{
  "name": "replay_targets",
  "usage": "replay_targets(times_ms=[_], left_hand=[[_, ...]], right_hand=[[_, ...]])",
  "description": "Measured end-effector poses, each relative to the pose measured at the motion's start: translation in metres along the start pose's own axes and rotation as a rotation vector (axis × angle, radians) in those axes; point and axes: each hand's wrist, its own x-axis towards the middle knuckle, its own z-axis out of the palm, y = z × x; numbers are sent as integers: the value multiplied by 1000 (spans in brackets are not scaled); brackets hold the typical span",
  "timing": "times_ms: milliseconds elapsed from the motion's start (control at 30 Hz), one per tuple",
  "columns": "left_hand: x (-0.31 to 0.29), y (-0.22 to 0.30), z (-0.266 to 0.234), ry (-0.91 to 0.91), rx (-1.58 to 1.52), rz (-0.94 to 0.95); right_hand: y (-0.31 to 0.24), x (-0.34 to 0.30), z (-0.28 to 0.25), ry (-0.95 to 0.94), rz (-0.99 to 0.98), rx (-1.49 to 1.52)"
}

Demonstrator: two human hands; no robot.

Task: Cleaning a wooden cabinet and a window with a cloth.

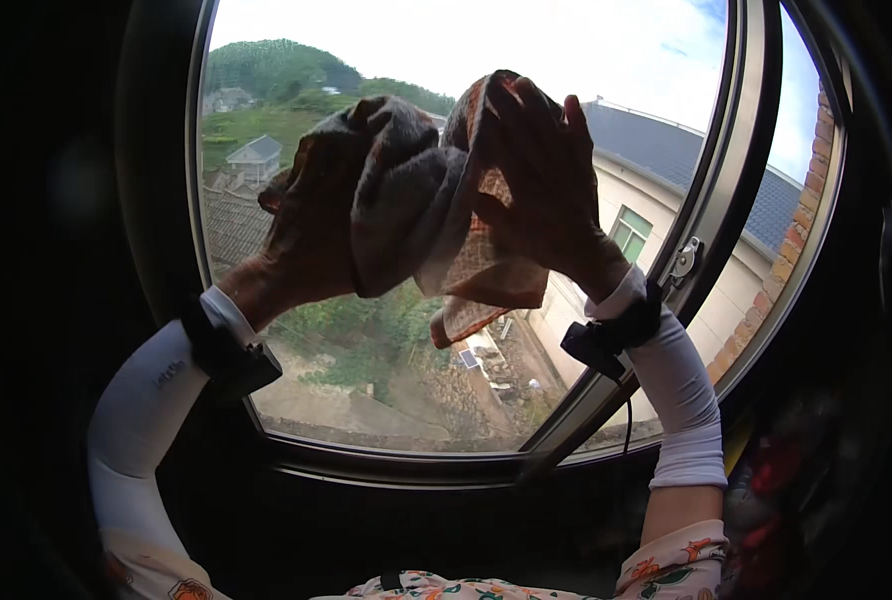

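Note:
A grey cloth with orange-brown edging is bunched up in front of the window glass, and one corner of it hangs down. My left hand is closed around the cloth's left part, its fingers mostly hidden by the folds. Against the right part of the cloth lies my right hand, palm side to it, with its fingers stretched upward and apart. Both hands are raised at the middle of the pane. Whether the cloth touches the glass everywhere, I cannot tell.
A metal window frame crosses the right side, with a latch on it. Black devices are strapped to both wrists, and a cable hangs from the right one. Beyond the glass are houses, greenery and a brick wall edge.

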Motion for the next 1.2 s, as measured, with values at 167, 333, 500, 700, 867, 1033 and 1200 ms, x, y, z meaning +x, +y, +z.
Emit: replay_targets(times_ms=[167, 333, 500, 700, 867, 1033, 1200], left_hand=[[-157, 100, 51, -392, -19, -316], [-296, 212, 94, -681, -209, -437], [-261, 209, 97, -442, -127, -648], [10, 40, 54, -396, -353, -617], [46, 68, 112, -197, 68, -184], [-75, 140, 138, -45, -11, -127], [-229, 206, 153, -470, -238, -183]], right_hand=[[-95, -131, 35, -187, -35, 44], [-181, -290, 52, -363, -202, 214], [-140, -306, 23, -282, -9, 499], [43, -105, -39, 222, 200, -445], [74, -86, -17, 488, 537, 745], [-28, -203, 23, 311, 279, 98], [-142, -355, 38, -205, 261, 233]])
